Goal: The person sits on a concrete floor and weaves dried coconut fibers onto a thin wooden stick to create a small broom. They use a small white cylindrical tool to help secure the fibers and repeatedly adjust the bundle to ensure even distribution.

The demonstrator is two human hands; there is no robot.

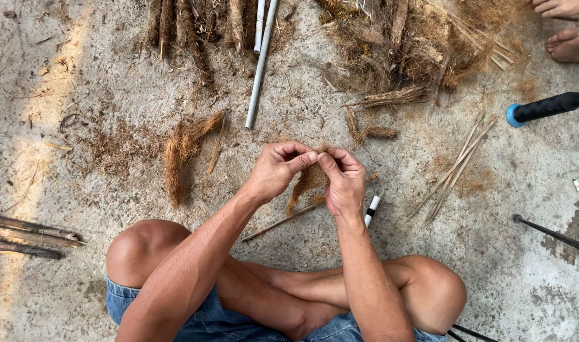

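we see a small tuft of brown coconut fibre pinched between both hands, hanging just under the fingertips and above the concrete floor. the left hand has its grip closed on the tuft's top edge, thumb pressed to forefinger; the right hand has its grip closed on the same tuft from the other side, the two thumbs nearly touching. just below the right hand lies a small white and black marker, and a thin stick runs under the tuft. off to the left of the left hand rests a curved fibre bundle. beyond the hands lie a white pipe and a heap of husk. far right of the right hand sits a black handle with a blue end.
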